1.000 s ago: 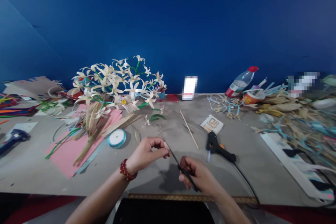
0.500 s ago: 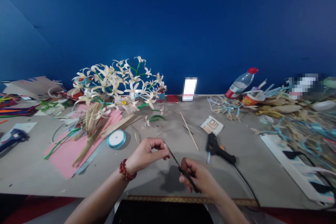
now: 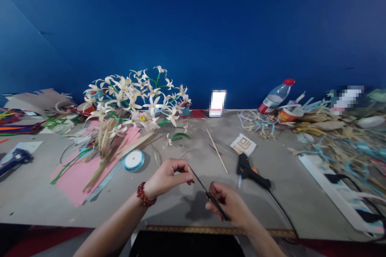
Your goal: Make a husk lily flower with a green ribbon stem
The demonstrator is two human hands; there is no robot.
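My right hand (image 3: pixel 226 200) is closed around the black handles of a pair of scissors (image 3: pixel 214 202). The narrow blades point up and left, and their tips reach the fingertips of my left hand (image 3: pixel 173 176). That hand, with a red bead bracelet on its wrist, is closed in a pinch above the table. Whatever it pinches is mostly hidden by the fingers and too small to name. Both hands hover over the near middle of the grey table (image 3: pixel 181 213), casting a shadow between them.
A black glue gun (image 3: pixel 252 172) with a cord lies to the right, near a thin wooden stick (image 3: pixel 217 150) and a white power strip (image 3: pixel 334 192). Leftward are a ribbon spool (image 3: pixel 133 160), pink paper (image 3: pixel 72 182) and white handmade flowers (image 3: pixel 129 96). A bottle (image 3: pixel 276 96) leans at the back.
Both hands keep nearly the same pose, the scissor tips staying at my left fingertips. The pale bit seen there earlier shows less now. The view has shifted very slightly.
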